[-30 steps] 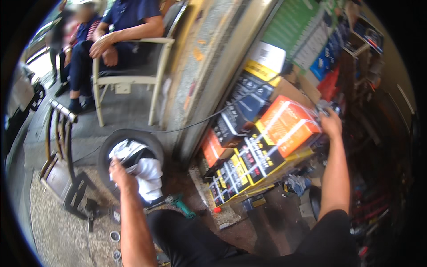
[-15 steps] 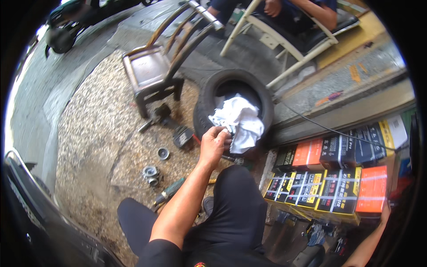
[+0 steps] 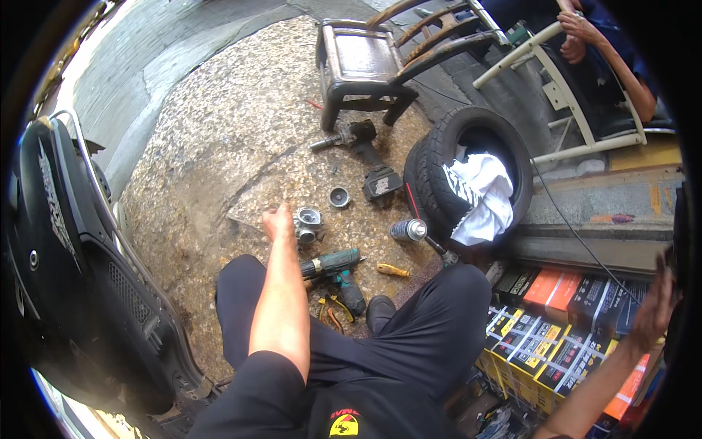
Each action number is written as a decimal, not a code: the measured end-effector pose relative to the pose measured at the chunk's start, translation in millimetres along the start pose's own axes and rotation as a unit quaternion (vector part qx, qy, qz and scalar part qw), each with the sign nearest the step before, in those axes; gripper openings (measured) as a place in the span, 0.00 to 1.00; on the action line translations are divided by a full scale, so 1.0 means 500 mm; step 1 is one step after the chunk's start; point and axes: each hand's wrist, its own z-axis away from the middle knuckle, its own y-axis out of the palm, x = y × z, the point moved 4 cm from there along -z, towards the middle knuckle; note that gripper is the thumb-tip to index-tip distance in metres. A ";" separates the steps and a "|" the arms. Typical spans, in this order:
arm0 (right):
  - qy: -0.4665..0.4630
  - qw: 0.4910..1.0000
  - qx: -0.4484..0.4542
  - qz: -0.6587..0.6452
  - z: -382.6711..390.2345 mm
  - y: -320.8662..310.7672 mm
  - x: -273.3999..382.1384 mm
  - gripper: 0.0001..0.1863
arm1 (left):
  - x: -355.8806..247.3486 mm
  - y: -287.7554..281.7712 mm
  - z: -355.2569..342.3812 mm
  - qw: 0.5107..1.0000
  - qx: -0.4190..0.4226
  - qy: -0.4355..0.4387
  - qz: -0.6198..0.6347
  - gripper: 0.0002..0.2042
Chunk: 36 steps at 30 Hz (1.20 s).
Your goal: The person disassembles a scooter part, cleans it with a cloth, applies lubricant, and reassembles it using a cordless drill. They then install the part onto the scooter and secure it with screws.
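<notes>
Just rightward of left fingers (image 3: 273, 216): round-mouthed metal part (image 3: 309, 216); cannot tell if pinching; right fingers (image 3: 665, 284) outstretched, blurred.

Pebbled floor (image 3: 212, 95), grey pavement (image 3: 157, 51), wooden chair (image 3: 362, 57), pale-framed armchair (image 3: 553, 95), daylight

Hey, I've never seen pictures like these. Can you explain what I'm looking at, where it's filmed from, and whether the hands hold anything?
There's no machine here: a person uses two bare hands. Every picture comes from a wide camera on the person's head, looking down, so straight edges bend.

The left hand is beside a small metal part; I can't tell whether it grips anything. The right hand is open near the strapped boxes, with nothing visible in it.

On the ground are a green drill, a yellow-handled tool, a spray can and a black power tool. A white cloth drapes over a tire.
</notes>
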 end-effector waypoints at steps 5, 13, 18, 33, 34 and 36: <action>0.189 0.871 0.199 -0.408 0.135 0.559 -0.076 0.30 | 0.020 -0.014 0.089 0.994 0.017 0.059 -0.094 0.35; 0.356 0.670 0.386 -0.524 0.318 0.912 -0.047 0.31 | -0.004 -0.006 0.163 0.948 0.093 0.077 -0.296 0.47; 0.376 0.622 0.437 -0.530 0.352 0.933 -0.082 0.27 | 0.026 0.008 0.152 0.955 0.076 0.097 -0.269 0.47; 0.379 0.626 0.486 -0.478 0.350 0.921 -0.113 0.17 | 0.058 -0.015 0.094 0.971 0.104 0.150 -0.156 0.40; 0.377 0.625 0.488 -0.478 0.347 0.921 -0.113 0.19 | 0.041 -0.024 0.104 0.971 0.112 0.168 -0.132 0.40; 0.373 0.625 0.490 -0.480 0.337 0.921 -0.111 0.21 | -0.006 -0.047 0.126 0.970 0.126 0.185 -0.093 0.40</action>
